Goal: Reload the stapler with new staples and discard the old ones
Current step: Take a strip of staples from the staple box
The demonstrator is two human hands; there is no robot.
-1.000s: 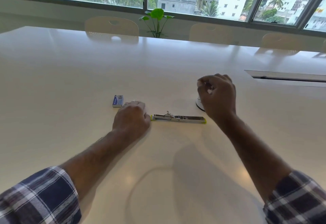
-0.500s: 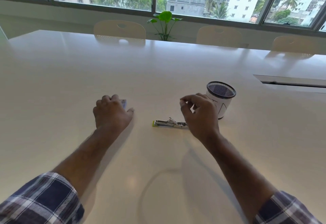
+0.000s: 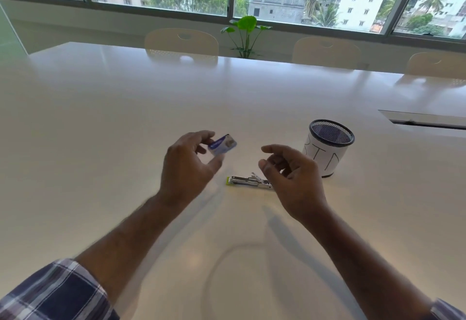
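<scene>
A small blue and white staple box (image 3: 223,144) is lifted above the white table (image 3: 100,130), pinched between the thumb and fingers of my left hand (image 3: 187,168). The metal stapler (image 3: 248,181) with a lime-green end lies flat on the table just below and between my hands; its right end is hidden behind my right hand (image 3: 292,176). My right hand hovers over it with curled, parted fingers and holds nothing. A black mesh cup wrapped in white paper marked "BIN" (image 3: 327,150) stands just right of my right hand.
A recessed cable slot (image 3: 426,119) lies in the table at the right. Pale chairs (image 3: 181,41) line the far edge, and a green plant (image 3: 245,34) stands by the window.
My left hand took hold of the staple box on the table and lifted it toward the middle. My right hand left the bin cup and came down over the stapler's right end.
</scene>
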